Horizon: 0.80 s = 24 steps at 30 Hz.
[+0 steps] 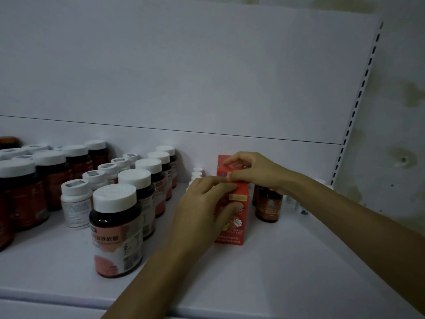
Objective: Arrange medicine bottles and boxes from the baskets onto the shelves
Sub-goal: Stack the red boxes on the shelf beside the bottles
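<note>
Two red medicine boxes stand upright on the white shelf (264,268), one behind the other. My left hand (202,210) grips the front red box (239,231) from its left side, thumb across its face. My right hand (250,171) pinches the top of the rear red box (223,164) with curled fingers. A dark amber bottle (268,207) stands just right of the boxes, under my right wrist.
Rows of dark bottles with white caps (119,229) and small white bottles (76,206) fill the shelf's left half. Small white caps (196,173) show behind my left hand. A slotted upright (358,97) bounds the shelf on the right, beside a stained wall.
</note>
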Each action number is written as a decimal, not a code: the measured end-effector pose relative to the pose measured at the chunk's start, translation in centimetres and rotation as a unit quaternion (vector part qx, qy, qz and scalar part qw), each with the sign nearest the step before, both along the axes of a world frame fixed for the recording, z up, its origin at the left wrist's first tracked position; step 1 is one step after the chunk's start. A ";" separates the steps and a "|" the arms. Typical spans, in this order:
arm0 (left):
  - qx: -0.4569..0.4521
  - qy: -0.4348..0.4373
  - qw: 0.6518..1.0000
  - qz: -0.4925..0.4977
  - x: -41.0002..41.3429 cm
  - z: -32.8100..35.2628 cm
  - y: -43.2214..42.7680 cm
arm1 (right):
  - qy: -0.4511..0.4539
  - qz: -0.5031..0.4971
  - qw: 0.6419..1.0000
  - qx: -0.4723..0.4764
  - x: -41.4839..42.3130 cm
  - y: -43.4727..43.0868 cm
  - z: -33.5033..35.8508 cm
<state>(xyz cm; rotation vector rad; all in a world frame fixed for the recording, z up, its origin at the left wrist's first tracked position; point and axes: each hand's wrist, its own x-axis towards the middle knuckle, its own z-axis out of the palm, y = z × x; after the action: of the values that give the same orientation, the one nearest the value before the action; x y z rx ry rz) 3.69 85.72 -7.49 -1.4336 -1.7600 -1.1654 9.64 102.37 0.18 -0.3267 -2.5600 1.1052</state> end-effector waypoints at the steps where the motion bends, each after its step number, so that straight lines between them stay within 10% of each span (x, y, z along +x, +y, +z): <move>1: -0.002 -0.011 1.000 -0.004 0.1 0.0 -0.1 | -0.006 0.000 1.000 -0.005 -0.1 0.1 -0.2; 11: -0.051 -0.252 0.960 -0.113 0.2 0.0 -0.1 | -0.079 0.023 0.994 0.074 -0.4 0.2 0.7; 20: -0.073 -0.300 0.944 -0.115 0.2 0.0 -0.3 | 0.002 -0.058 0.991 0.117 -1.2 0.8 2.7; 24: -0.070 -0.294 0.947 -0.109 0.3 0.1 -0.4 | -0.097 -0.169 0.951 0.240 -3.9 0.8 3.1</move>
<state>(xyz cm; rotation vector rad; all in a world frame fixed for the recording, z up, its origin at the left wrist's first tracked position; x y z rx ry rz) 3.94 85.33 -7.39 -1.4878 -2.1494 -1.7565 5.70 103.19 3.24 -0.7366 -2.6938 0.3265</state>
